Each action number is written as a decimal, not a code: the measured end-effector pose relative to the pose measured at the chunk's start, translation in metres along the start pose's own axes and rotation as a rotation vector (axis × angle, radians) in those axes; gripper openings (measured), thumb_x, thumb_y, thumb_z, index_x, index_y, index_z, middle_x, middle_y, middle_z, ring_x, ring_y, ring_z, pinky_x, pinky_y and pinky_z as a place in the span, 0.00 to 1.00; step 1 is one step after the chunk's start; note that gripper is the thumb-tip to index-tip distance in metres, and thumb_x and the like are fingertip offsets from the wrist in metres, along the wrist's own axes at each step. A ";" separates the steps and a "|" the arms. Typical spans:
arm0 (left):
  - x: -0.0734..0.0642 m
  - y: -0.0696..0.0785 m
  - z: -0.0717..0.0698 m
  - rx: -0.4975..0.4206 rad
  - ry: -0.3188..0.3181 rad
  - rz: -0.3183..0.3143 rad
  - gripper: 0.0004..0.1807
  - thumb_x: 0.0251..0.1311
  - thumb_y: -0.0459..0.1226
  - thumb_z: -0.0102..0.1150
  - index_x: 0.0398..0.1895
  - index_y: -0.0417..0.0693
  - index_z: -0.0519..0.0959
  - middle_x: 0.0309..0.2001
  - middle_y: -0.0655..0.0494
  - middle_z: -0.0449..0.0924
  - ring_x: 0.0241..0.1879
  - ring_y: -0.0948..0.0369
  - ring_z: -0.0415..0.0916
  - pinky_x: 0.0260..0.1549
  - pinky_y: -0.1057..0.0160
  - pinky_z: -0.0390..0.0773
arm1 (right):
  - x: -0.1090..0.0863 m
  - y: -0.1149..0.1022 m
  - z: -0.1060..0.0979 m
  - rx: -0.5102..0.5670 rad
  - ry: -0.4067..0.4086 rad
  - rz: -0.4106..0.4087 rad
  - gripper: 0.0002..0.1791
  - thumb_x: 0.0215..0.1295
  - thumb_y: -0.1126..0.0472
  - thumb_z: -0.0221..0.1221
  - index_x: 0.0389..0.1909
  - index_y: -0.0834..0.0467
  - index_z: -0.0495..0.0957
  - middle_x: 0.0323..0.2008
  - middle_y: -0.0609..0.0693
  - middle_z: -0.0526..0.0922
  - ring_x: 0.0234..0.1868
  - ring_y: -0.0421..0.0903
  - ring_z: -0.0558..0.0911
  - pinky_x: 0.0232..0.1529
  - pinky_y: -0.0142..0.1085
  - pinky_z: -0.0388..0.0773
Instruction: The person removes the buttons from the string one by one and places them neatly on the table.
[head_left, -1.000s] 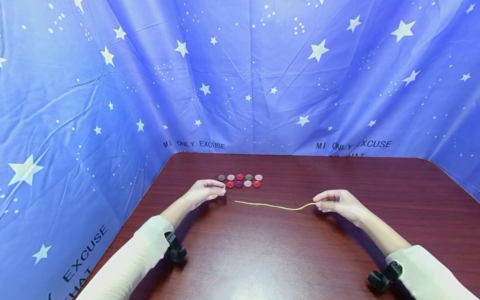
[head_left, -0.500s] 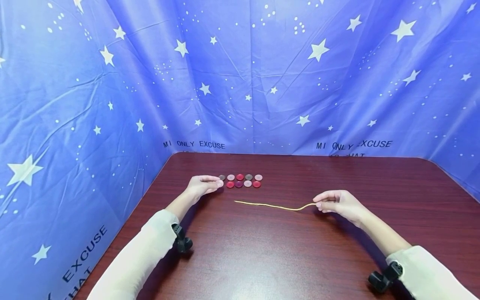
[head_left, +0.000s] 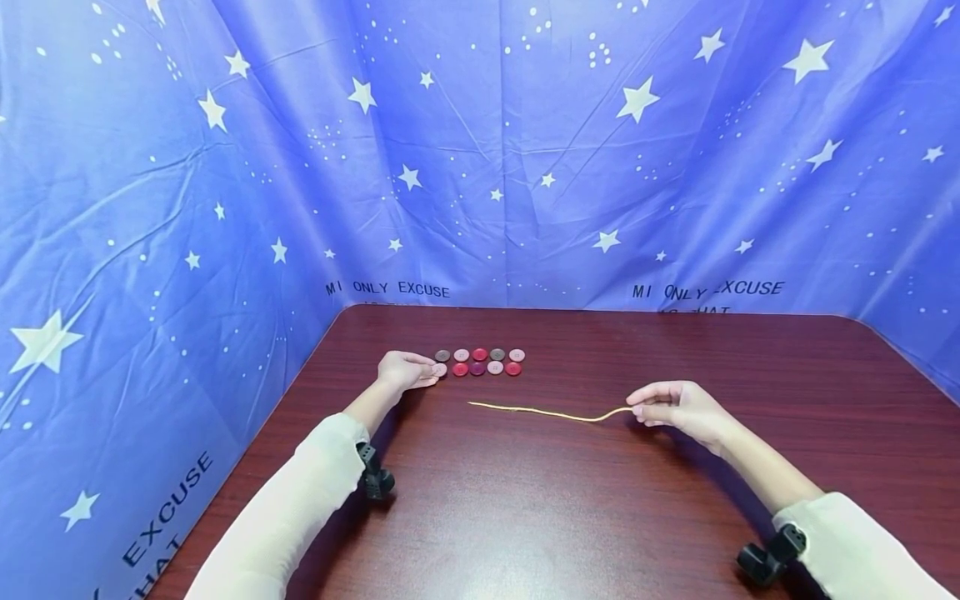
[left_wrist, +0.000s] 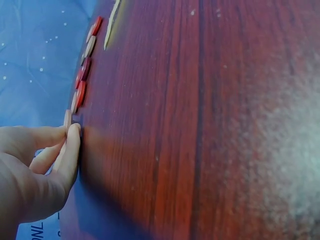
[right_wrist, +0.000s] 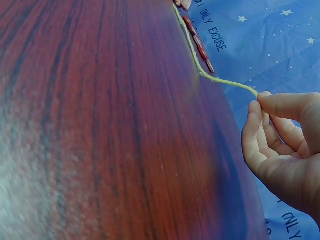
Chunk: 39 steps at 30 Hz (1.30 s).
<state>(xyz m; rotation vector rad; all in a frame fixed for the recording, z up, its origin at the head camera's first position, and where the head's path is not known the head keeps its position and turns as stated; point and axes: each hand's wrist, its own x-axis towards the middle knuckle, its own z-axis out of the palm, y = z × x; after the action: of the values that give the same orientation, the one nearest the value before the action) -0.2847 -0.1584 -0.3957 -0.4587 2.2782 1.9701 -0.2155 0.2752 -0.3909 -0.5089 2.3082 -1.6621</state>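
Observation:
My left hand (head_left: 407, 371) is at the left end of two rows of round buttons. Its thumb and fingertips pinch a pale pink button (left_wrist: 68, 119), low at the tabletop, at the front row's left end. To its right in that row lie a red button (head_left: 460, 369), a purple button (head_left: 477, 368) and others. Behind them, the back row starts with a grey-brown button (head_left: 442, 356). My right hand (head_left: 681, 410) pinches one end of a thin yellow string (right_wrist: 227, 81). The string stretches leftward along the table, its free end in front of the buttons.
A dark red wood-grain table (head_left: 555, 508) lies under both hands. A blue curtain (head_left: 465, 225) with white stars hangs behind it and along the left side. Black wrist cameras are strapped at both pale sleeves (head_left: 307, 475).
My left hand has moved slightly away from me and to the left, bringing the pink button to the front row's left end. The right hand and the string have stayed in place.

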 end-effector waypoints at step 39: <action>-0.002 0.002 0.002 0.144 0.134 0.110 0.07 0.51 0.24 0.63 0.33 0.25 0.82 0.25 0.40 0.86 0.15 0.67 0.80 0.22 0.68 0.83 | 0.003 -0.002 0.001 0.013 -0.013 0.021 0.14 0.62 0.67 0.60 0.45 0.73 0.78 0.32 0.37 0.87 0.33 0.34 0.83 0.35 0.31 0.83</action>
<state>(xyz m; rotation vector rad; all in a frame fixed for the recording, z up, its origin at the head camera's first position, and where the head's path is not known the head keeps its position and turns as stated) -0.2841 -0.1563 -0.3933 -0.4739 2.5578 1.8566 -0.2175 0.2728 -0.3892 -0.4893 2.2843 -1.6573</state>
